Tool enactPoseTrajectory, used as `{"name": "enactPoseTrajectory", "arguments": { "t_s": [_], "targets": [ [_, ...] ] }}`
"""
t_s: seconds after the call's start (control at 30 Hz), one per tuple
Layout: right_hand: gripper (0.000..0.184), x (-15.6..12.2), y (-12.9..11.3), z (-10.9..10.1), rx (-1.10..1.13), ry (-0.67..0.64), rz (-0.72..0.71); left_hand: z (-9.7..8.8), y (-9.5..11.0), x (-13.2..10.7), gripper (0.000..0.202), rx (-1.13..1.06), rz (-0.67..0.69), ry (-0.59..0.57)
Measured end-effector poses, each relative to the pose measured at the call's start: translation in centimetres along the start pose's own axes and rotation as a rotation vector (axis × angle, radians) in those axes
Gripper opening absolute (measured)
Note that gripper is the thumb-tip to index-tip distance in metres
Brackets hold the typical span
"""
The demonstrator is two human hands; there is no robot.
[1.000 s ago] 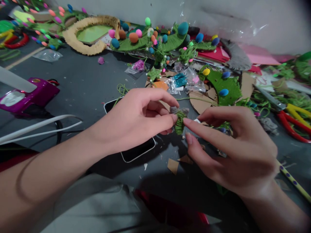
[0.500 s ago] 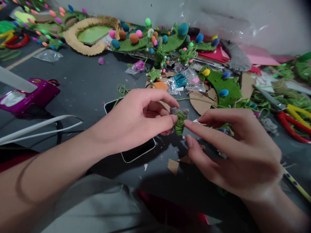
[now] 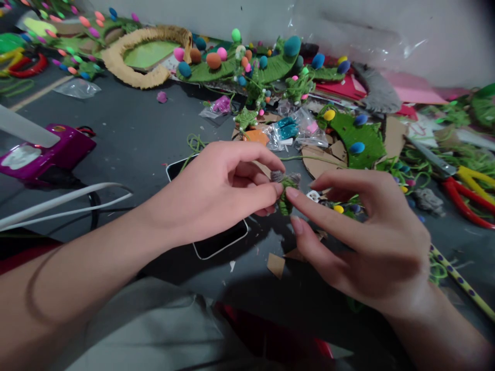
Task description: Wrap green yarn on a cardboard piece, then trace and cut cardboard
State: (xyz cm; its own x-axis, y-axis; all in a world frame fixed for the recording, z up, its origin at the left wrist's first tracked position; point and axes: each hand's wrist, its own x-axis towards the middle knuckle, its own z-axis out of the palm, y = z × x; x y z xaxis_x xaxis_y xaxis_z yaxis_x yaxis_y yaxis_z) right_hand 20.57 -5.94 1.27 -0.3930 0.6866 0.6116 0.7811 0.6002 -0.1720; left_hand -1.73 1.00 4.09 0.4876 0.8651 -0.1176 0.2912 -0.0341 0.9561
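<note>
With our left hand (image 3: 220, 193) we pinch a small grey-and-green yarn-wrapped piece (image 3: 286, 202) between thumb and fingers, above the bench (image 3: 127, 134). Our right hand (image 3: 381, 242), just right of it, is loosely spread, index fingertip against its green part, thumb apart below. Beneath our left hand lies a phone (image 3: 222, 241); right of our right hand, scissors (image 3: 460, 198).

Head cam, fwd/down, nr hands (image 3: 212, 190)
</note>
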Motion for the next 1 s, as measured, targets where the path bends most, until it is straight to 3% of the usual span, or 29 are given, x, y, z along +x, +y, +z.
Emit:
{"name": "enactPoseTrajectory", "arguments": {
  "t_s": [0.2,0.47,0.6,0.77,0.83,0.9,1.0],
  "targets": [
    [0.028,0.31,-0.02,-0.51,0.037,0.106,0.016,-0.07,-0.02,0.11,0.016,0.018,0.000,-0.010],
    [0.013,0.59,-0.09,0.23,0.163,0.126,0.195,-0.12,0.06,-0.19,0.017,0.022,-0.019,-0.025],
    [0.010,0.64,-0.11,0.01,0.259,0.051,0.263,-0.16,0.10,-0.19,0.015,0.021,-0.015,-0.021],
    [0.030,0.73,-0.25,-0.47,0.291,-0.015,0.427,-0.02,-0.01,-0.07,0.013,0.006,-0.008,-0.050],
    [0.023,0.72,-0.20,-0.44,0.320,-0.001,0.445,0.02,-0.07,-0.11,0.016,0.004,-0.006,-0.063],
    [0.004,0.70,-0.13,-0.33,0.388,-0.018,0.504,0.03,-0.13,-0.19,0.018,0.007,0.001,-0.073],
    [0.016,0.73,-0.08,-0.19,0.483,-0.065,0.612,0.00,-0.26,-0.30,0.019,0.020,0.007,-0.084]
  ]
}}
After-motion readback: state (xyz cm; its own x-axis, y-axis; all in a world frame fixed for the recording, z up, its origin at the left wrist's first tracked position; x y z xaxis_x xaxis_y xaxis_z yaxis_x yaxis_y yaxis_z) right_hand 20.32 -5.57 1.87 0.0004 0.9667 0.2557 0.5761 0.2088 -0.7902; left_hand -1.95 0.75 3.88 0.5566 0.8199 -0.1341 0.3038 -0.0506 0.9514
